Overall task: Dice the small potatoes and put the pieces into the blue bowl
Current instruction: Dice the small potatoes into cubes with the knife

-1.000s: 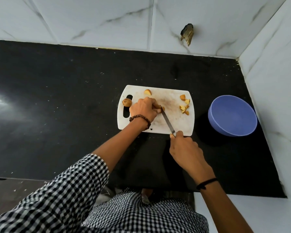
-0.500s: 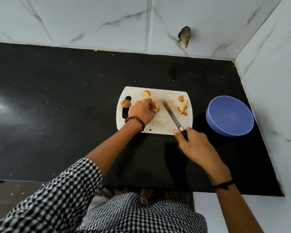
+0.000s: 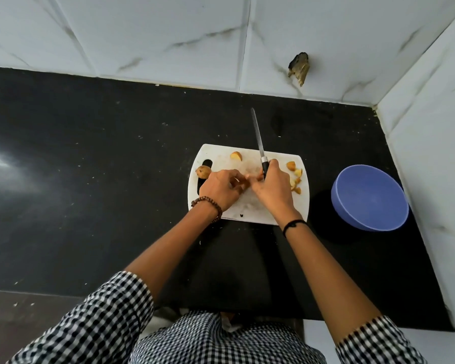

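A white cutting board point(image 3: 250, 215) lies on the black counter. My right hand point(image 3: 272, 189) grips the knife point(image 3: 258, 139) by its black handle, the blade pointing away toward the wall. My left hand point(image 3: 221, 187) pinches a potato piece point(image 3: 244, 183) in the board's middle, fingertips meeting those of my right hand. A whole small potato point(image 3: 203, 171) sits by the board's handle hole. One cut half point(image 3: 236, 156) lies at the far edge. Several diced pieces point(image 3: 294, 176) lie on the right side. The blue bowl point(image 3: 369, 197) stands to the board's right, holding nothing.
White tiled walls close off the back and right side of the counter, meeting in a corner behind the bowl. A dark broken hole point(image 3: 298, 68) marks the back wall. The counter point(image 3: 90, 166) stretches wide to the left.
My right hand moved from the board's near edge up over its middle, swinging the knife so the blade points away from me. My left hand stayed on the potato piece.
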`<action>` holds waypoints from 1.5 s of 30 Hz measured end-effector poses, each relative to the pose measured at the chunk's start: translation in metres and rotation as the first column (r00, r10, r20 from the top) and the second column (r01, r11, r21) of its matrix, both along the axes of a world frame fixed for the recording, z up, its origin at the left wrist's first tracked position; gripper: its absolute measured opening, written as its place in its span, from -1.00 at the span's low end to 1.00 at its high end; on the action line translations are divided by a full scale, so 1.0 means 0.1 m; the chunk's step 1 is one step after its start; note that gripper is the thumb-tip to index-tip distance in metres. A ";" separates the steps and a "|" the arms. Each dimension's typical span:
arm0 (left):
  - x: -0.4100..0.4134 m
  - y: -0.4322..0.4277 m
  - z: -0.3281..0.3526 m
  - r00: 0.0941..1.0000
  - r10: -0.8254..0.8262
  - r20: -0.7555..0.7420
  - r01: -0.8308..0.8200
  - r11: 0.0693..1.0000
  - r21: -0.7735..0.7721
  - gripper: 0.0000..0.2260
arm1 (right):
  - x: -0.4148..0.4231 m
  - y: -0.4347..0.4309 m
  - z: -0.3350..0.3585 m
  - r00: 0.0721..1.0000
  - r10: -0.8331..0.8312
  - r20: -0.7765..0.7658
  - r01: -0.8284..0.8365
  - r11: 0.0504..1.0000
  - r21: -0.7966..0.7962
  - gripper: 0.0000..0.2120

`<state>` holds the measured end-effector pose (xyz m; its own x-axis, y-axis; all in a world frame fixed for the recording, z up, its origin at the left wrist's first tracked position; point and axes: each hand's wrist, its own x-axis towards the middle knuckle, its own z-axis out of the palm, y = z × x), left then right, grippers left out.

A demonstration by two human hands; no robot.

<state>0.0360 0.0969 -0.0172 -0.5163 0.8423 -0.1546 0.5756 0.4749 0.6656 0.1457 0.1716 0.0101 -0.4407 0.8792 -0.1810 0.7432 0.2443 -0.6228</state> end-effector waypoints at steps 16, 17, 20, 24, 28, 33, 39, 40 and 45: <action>-0.07 -0.02 -0.06 0.999 -0.039 0.030 0.037 0.998 0.059 -0.87 | -0.32 0.29 -0.07 0.983 -0.143 -0.117 0.146 0.989 0.012 -0.62; -0.08 -0.02 -0.07 0.998 -0.031 0.049 0.028 0.998 0.060 -0.85 | -0.36 0.32 -0.05 0.984 -0.134 -0.115 0.135 0.991 0.005 -0.62; -0.09 -0.03 -0.07 0.996 -0.017 0.086 0.011 0.998 0.064 -0.86 | -0.38 0.38 -0.01 0.991 -0.113 -0.077 0.112 0.994 -0.013 -0.63; -0.06 -0.02 -0.03 0.997 -0.013 0.073 0.009 0.998 0.057 -0.88 | -0.15 0.28 -0.01 0.988 -0.137 -0.078 0.139 0.990 0.025 -0.75; -0.02 0.00 -0.02 1.000 -0.014 0.025 0.013 0.999 0.039 -0.88 | 0.18 0.04 -0.05 0.984 -0.142 -0.106 0.140 0.990 -0.027 -0.74; 0.09 0.08 0.00 0.995 -0.099 0.006 0.099 0.994 0.037 -0.88 | 0.49 -0.26 -0.05 0.983 -0.156 -0.094 0.144 0.982 -0.120 -0.63; 0.18 0.23 0.05 0.992 -0.123 0.033 0.122 0.992 0.034 -0.93 | 0.64 -0.52 0.00 0.988 -0.144 -0.052 0.137 0.983 -0.121 -0.64; 0.19 0.23 0.05 0.993 -0.114 0.044 0.113 0.993 0.034 -0.93 | 0.65 -0.54 -0.01 0.991 -0.131 -0.030 0.127 0.985 -0.115 -0.64; 0.18 0.23 0.05 0.993 -0.084 0.077 0.082 0.996 0.035 -0.90 | 0.66 -0.59 -0.03 0.995 -0.088 0.037 0.092 0.991 -0.099 -0.66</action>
<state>0.0541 0.1195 -0.0120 -0.4319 0.8869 -0.1641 0.5579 0.4056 0.7240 0.2114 0.1130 0.0067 -0.3529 0.8918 -0.2833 0.7799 0.1131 -0.6156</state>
